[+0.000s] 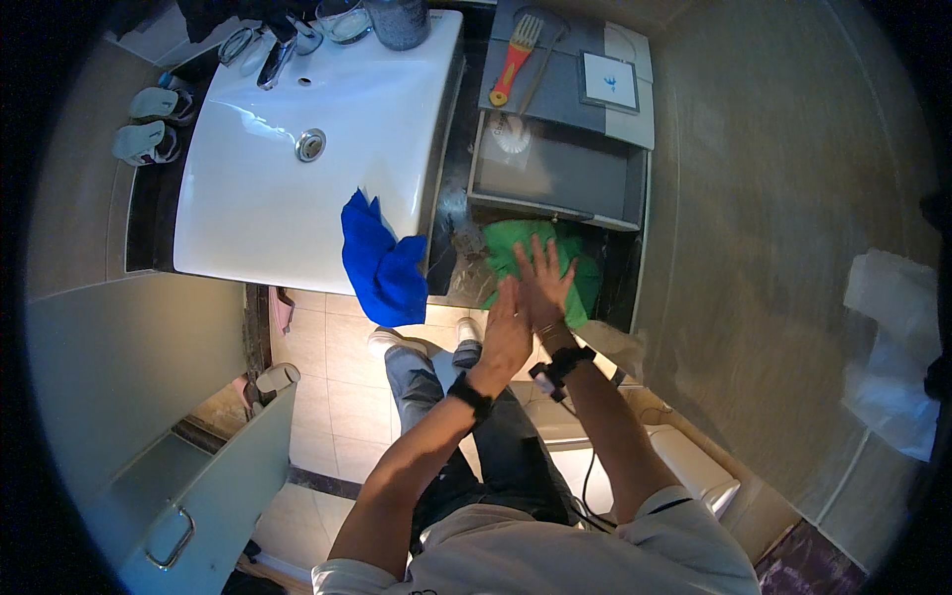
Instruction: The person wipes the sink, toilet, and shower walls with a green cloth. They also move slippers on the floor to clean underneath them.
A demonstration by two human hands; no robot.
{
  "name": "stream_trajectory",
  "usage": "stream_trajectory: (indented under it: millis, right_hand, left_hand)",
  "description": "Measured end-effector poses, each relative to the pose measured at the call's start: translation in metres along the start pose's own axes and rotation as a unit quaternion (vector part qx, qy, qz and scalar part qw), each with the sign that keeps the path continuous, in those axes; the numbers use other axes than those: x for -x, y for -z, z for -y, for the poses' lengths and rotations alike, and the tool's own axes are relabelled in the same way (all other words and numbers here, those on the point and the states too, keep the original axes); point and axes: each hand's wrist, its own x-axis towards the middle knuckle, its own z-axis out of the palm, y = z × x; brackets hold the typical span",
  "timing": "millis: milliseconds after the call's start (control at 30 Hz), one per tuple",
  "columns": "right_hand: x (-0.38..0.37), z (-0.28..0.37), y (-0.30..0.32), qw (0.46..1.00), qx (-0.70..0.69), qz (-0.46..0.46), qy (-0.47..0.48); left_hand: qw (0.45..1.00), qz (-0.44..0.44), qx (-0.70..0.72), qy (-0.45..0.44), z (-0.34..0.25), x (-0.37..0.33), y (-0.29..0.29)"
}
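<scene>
A green cloth [585, 283] lies spread on the dark counter, just in front of a grey drawer box. My right hand [543, 288] rests flat on it, fingers stretched and apart. Close against the right hand is my left hand [508, 335], its fingers extended forward to the cloth's near left part; the underside of this hand is hidden. Neither hand appears to grip anything. To the left, a blue cloth [385, 268] hangs over the front right edge of the white sink [248, 208].
On the box [555, 164], whose drawer is pulled out, lie a red-and-yellow-handled brush [514, 64] and a small framed card [609, 81]. A faucet [277, 61] and cups stand behind the sink, shoes [149, 144] at its left. A cabinet door [213, 506] hangs ajar lower left.
</scene>
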Motion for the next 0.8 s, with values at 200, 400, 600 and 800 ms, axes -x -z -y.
stream_trajectory:
  millis: [200,400,600,800]
  right_hand:
    - [-0.003,-0.026,-0.005,0.994,-0.030,-0.045,-0.096]
    - [0.027,0.028,-0.006,0.993,-0.007,-0.022,-0.118]
    - [0.008,0.060,0.004,0.998,-0.041,0.023,0.052]
    - [-0.056,0.063,-0.007,0.992,-0.039,-0.008,0.123]
  left_hand:
    - [0.992,0.070,-0.100,-0.025,-0.016,-0.037,0.000]
    - [0.989,0.099,-0.096,-0.053,0.012,0.014,0.034]
    - [0.993,0.029,-0.114,0.012,0.031,0.036,0.050]
    - [0.994,-0.099,-0.031,0.045,0.041,-0.013,0.055]
